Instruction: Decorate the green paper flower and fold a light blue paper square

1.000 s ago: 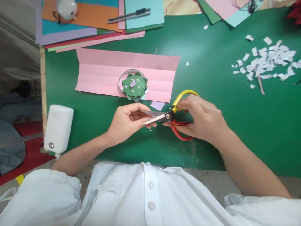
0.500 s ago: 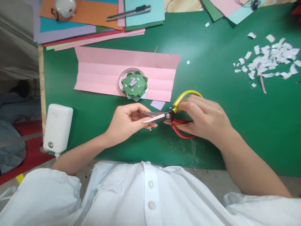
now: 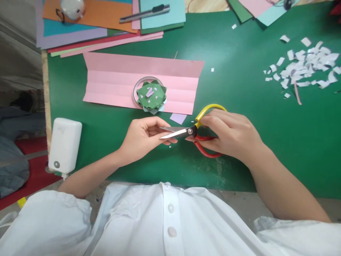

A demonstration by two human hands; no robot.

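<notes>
My right hand (image 3: 231, 133) grips the scissors (image 3: 189, 131), which have one yellow and one red handle loop. Their blades are parted and point left, with the tips at the fingers of my left hand (image 3: 142, 137). That hand is closed in a pinch; whatever lies between its fingertips is too small or too hidden to make out. Just beyond, a green layered paper piece (image 3: 151, 95) with small lilac bits on top leans on a roll of tape (image 3: 135, 93). Both rest on a creased pink paper sheet (image 3: 112, 81). A lilac paper scrap (image 3: 178, 118) lies near the blades.
White paper scraps (image 3: 306, 67) are heaped at the right. Coloured paper sheets (image 3: 87, 33) are stacked at the back left, with a utility knife (image 3: 145, 14) on top. A white power bank (image 3: 65, 145) with a plugged cable stands by the left table edge.
Hands and scissors keep almost the same pose. The whole view has shifted very slightly.
</notes>
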